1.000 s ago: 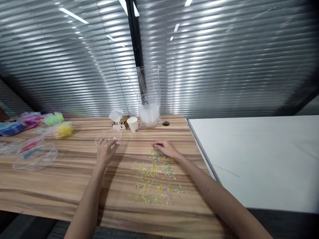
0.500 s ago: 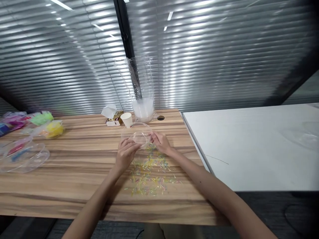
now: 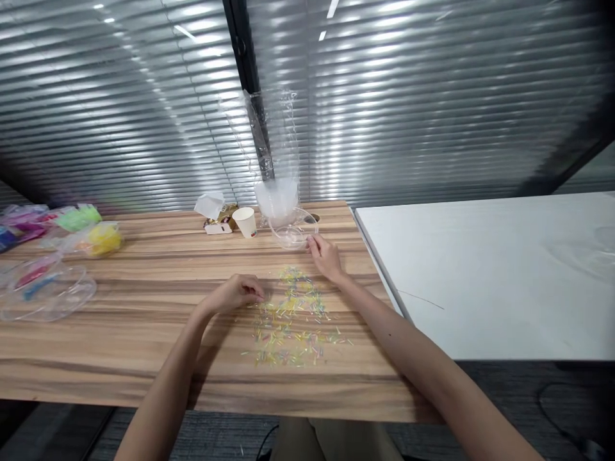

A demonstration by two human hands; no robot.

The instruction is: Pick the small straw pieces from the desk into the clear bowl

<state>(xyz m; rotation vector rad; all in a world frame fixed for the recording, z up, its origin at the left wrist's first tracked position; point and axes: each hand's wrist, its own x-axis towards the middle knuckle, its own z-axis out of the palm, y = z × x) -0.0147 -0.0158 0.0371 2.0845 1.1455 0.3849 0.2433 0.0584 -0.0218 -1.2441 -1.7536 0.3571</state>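
In the head view my right hand [image 3: 325, 256] is closed on the near right edge of a clear round plastic plate [image 3: 293, 235], which is held up near the back of the table and tilted. My left hand [image 3: 243, 291] hovers low at the left side of the scattered pieces, its fingers curled together; whatever may be between the fingertips is hidden. Between and in front of my hands, many small thin coloured plastic tube pieces [image 3: 288, 323], mostly yellow, green and bluish, are spread over the wood-grain table [image 3: 158, 349].
Behind the plate stands a plastic sleeve of white cups or bowls [image 3: 277, 195]. Left of it are a paper cup [image 3: 246, 223] and a tissue box [image 3: 221, 224]. Clear plates [image 3: 57, 298] and bagged coloured items [image 3: 103, 239] lie at far left. A white table [image 3: 490, 275] adjoins on the right.
My left hand has let go of the plate and come down toward the near left, beside the pieces. My right hand has carried the plate back and to the right.
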